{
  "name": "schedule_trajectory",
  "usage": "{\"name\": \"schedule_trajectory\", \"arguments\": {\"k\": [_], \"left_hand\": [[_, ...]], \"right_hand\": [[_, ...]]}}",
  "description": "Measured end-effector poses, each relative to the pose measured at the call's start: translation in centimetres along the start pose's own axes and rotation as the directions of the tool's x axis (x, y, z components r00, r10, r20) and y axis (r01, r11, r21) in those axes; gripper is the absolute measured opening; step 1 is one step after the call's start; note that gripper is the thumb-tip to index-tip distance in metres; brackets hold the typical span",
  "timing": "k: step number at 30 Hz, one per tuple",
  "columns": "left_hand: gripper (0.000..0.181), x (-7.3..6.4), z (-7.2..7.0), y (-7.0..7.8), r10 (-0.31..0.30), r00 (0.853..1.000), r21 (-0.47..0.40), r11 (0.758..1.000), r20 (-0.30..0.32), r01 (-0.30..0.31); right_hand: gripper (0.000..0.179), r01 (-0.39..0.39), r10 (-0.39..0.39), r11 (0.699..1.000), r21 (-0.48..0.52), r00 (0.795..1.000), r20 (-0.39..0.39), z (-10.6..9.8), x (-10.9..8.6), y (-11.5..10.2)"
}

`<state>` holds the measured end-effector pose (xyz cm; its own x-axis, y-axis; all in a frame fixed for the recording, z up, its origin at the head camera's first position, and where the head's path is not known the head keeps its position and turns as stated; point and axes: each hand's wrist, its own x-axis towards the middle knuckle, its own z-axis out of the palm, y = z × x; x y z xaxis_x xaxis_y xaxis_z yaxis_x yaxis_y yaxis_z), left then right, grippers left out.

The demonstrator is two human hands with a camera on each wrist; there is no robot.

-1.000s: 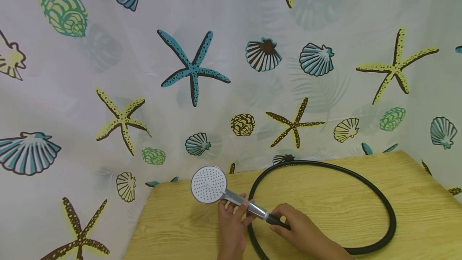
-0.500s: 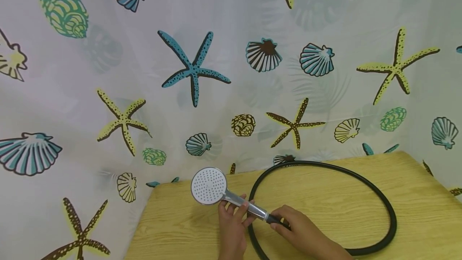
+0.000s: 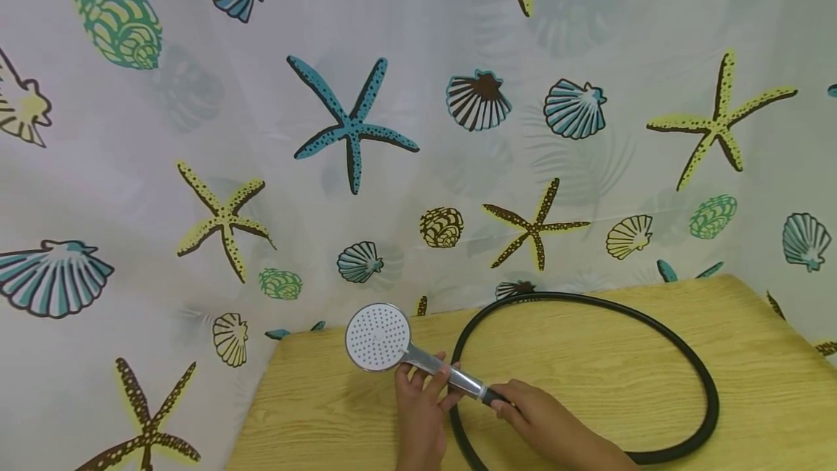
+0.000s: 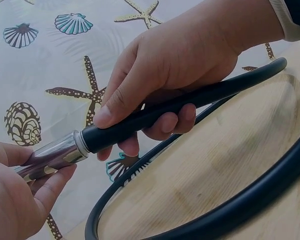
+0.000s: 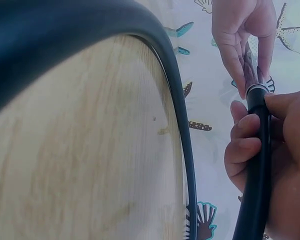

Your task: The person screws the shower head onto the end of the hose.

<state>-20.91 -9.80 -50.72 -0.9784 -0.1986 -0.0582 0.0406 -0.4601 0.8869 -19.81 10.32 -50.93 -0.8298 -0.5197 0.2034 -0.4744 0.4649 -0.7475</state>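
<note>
A chrome handheld shower head (image 3: 378, 338) with a round white nozzle face is held tilted over the table, its face toward the head camera. My left hand (image 3: 421, 413) grips its chrome handle (image 4: 57, 154), thumb on one side and fingers on the other. Against the handle's lower end sits the end of a thick black hose (image 4: 125, 127), a silvery ring showing at the joint. My right hand (image 3: 546, 413) holds that hose end, thumb along the top and fingers curled beneath, as the right wrist view (image 5: 260, 130) also shows.
The hose lies in a wide loop (image 3: 709, 391) on a light wooden table (image 3: 314, 413). Behind the table hangs a white curtain (image 3: 418, 166) printed with starfish and shells, which also runs down the left and right sides.
The right hand has shifted slightly on the hose end, its fingers and thumb now placed a little differently. The left hand and the shower head stay nearly where they were.
</note>
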Motion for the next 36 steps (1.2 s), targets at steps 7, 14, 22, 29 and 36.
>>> {"name": "schedule_trajectory", "arguments": {"k": [7,14,22,29,36], "left_hand": [[0.063,0.03,0.05,-0.06,0.002,1.000,0.005,1.000,-0.007,-0.002],[0.062,0.12,0.14,-0.10,0.014,1.000,0.007,1.000,0.003,-0.014],[0.061,-0.05,0.16,-0.08,0.016,1.000,0.000,1.000,-0.002,-0.016],[0.061,-0.01,0.13,-0.11,0.009,1.000,-0.005,1.000,-0.005,-0.009],[0.062,0.02,0.07,-0.18,0.004,1.000,-0.004,1.000,-0.008,-0.004]], "right_hand": [[0.044,-0.055,0.053,0.995,0.086,0.998,0.021,0.00,0.06,0.05],[0.031,-0.051,0.050,0.994,0.094,0.999,0.013,-0.07,0.09,0.02],[0.028,-0.043,0.043,0.995,0.092,0.999,0.003,-0.13,0.04,-0.12],[0.023,-0.043,0.044,0.997,0.069,0.999,-0.010,0.00,-0.11,-0.09],[0.021,-0.056,0.057,0.997,0.062,0.998,-0.013,0.05,-0.20,0.05]]}}
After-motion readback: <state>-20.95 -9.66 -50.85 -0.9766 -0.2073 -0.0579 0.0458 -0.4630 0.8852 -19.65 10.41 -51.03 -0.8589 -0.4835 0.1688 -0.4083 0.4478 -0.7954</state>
